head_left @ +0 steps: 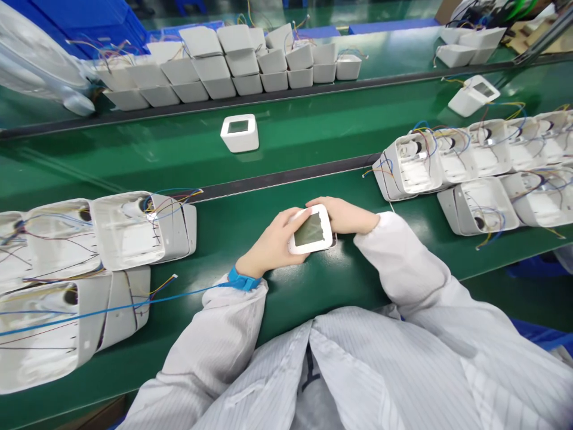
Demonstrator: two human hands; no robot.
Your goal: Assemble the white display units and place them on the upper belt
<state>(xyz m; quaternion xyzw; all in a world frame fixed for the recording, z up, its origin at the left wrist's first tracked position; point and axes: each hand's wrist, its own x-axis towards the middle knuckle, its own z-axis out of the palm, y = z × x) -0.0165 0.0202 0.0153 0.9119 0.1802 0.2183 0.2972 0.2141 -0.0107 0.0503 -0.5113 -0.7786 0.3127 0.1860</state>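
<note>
Both my hands grip a small white plastic device with a grey display (310, 230), held over the green bench in front of me. My left hand (278, 240) is closed round its left side, the thumb lying across the top edge near the display. Round that wrist sits a blue strap (243, 279) with a blue cord running off to the left. My right hand (344, 215) is closed on the far right side of the device; its fingertips are partly hidden behind it. A dark gap shows along the device's lower right edge.
White open housings with wires stand at left (129, 233) and right (409, 167). Beyond a dark rail, a white unit with a screen (240, 140) and another unit (470, 101) sit on the green belt. Stacked white casings (215, 77) line the back, beside a white fan (36, 54).
</note>
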